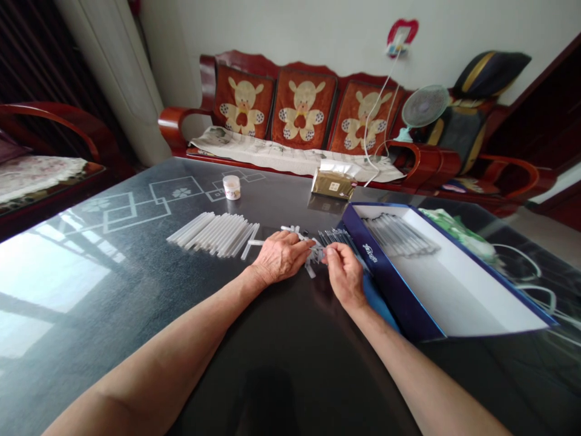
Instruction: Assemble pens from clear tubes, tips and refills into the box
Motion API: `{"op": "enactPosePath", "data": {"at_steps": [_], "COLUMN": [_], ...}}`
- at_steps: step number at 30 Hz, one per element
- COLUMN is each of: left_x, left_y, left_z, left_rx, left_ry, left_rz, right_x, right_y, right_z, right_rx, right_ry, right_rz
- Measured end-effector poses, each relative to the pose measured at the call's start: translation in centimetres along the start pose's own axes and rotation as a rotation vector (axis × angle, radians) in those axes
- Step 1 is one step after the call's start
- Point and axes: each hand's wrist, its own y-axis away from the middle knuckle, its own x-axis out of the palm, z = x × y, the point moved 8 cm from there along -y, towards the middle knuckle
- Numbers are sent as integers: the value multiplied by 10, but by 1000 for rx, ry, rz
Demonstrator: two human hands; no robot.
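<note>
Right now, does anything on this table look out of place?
Yes, one white tube lies crooked at the end of the neat row of tubes. It sits at an angle across their line instead of parallel to them, just beside the left hand.

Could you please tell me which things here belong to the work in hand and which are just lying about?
Work in hand: left hand, right hand, white tubes, dark-tipped tubes, open box.

Lying about: jar, packet, fan, sofa.
</note>
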Motion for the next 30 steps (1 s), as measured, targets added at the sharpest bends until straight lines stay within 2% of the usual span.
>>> {"op": "enactPosePath", "data": {"at_steps": [3,6,9,11,16,21,24,27,30], "left_x": [-3,-3,-2,-2,-3,-7,-15,-29,-49], "left_y": [1,0,0,0,1,1,1,-1,-7], "left_z": [9,9,2,-2,-5,5,14,9,5], "left_rx": [-85,-74,-5,32,70,-4,-95,-61,-27], "left_ry": [-46,-66,-53,-48,-40,-75,-108,-81,74], "left_rz": [-32,-26,-13,-12,1,-36,-107,-183,-271], "right_x": [-14,-20,0,13,19,7,-6,-10,-8], "right_y": [-2,3,15,22,24,14,-2,-23,-40], "right_z": [-1,26,54,59,49,43,37,27,19], "right_rx": [-3,-261,-536,-601,-555,-510,-428,-286,-143], "right_ry": [-42,98,292,383,402,433,589,817,952], "right_rz": [-155,-237,-71,52,124,113,73,119,150]}}
